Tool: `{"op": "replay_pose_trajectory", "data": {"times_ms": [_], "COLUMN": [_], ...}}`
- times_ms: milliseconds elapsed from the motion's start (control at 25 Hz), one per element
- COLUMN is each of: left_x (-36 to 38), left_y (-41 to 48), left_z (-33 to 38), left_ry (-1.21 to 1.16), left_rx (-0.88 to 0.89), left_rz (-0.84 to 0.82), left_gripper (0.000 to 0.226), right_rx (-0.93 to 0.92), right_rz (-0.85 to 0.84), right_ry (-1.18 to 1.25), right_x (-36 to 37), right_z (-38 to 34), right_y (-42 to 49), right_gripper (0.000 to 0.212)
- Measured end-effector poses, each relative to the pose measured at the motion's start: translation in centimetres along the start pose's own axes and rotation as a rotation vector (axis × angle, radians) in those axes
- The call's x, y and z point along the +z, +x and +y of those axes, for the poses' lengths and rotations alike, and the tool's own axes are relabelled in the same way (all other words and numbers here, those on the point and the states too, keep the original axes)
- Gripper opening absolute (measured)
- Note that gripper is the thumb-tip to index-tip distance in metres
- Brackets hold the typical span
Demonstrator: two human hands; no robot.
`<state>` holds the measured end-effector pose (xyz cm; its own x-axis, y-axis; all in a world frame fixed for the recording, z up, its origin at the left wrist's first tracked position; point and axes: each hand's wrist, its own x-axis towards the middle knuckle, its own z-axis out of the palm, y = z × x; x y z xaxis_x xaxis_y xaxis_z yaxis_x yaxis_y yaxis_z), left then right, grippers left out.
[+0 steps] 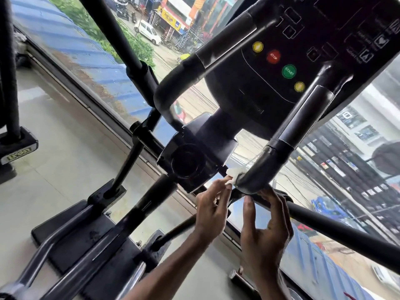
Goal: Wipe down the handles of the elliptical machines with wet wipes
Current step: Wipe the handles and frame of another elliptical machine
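Observation:
A black elliptical machine fills the head view. Its right fixed handle (281, 146) curves down from the console to a bend near the centre. A small white wet wipe (234, 173) lies against that bend. My left hand (213, 205) pinches the wipe with its fingertips at the handle's lower end. Just right of it, my right hand (267, 224) reaches up from below with its fingers curled around a black bar under the bend. The left fixed handle (194, 70) loops out on the other side of the console.
The console (303, 50) carries yellow, red STOP and green START buttons. A long black moving arm (346, 230) runs right below my hands; another (114, 35) crosses upper left. Pedal rails and base (71, 241) sit lower left. A large window (97, 68) overlooks a street.

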<state>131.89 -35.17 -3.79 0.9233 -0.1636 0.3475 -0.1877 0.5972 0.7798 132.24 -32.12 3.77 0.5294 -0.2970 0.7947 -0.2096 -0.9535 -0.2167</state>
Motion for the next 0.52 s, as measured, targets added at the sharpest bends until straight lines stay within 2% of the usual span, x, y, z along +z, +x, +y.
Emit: {"op": "replay_pose_trajectory", "data": {"times_ms": [40, 80, 200, 440, 520], "left_x": [0.0, -0.1, 0.1, -0.8, -0.5], "left_y": [0.3, 0.6, 2.4, 2.0, 1.8], "left_z": [-0.9, -1.7, -2.6, 0.6, -0.3], "left_ry": [0.033, 0.092, 0.167, 0.023, 0.046], "left_rx": [-0.038, -0.069, -0.15, -0.044, -0.028], "left_rz": [-0.03, -0.053, -0.12, -0.11, -0.119], "left_gripper": [0.02, 0.019, 0.015, 0.02, 0.021], "right_rx": [0.128, 0.183, 0.057, 0.084, 0.092], "right_rz": [0.049, 0.05, 0.022, 0.036, 0.033], "right_ry": [-0.011, 0.05, 0.053, 0.082, 0.093], "right_x": [-5.0, -7.2, -7.8, -7.4, -7.3], "right_z": [4.9, 5.7, 5.8, 6.2, 5.5], "right_y": [2.1, -0.6, -2.2, -2.3, -2.3], "right_gripper": [0.032, 0.031, 0.028, 0.026, 0.025]}}
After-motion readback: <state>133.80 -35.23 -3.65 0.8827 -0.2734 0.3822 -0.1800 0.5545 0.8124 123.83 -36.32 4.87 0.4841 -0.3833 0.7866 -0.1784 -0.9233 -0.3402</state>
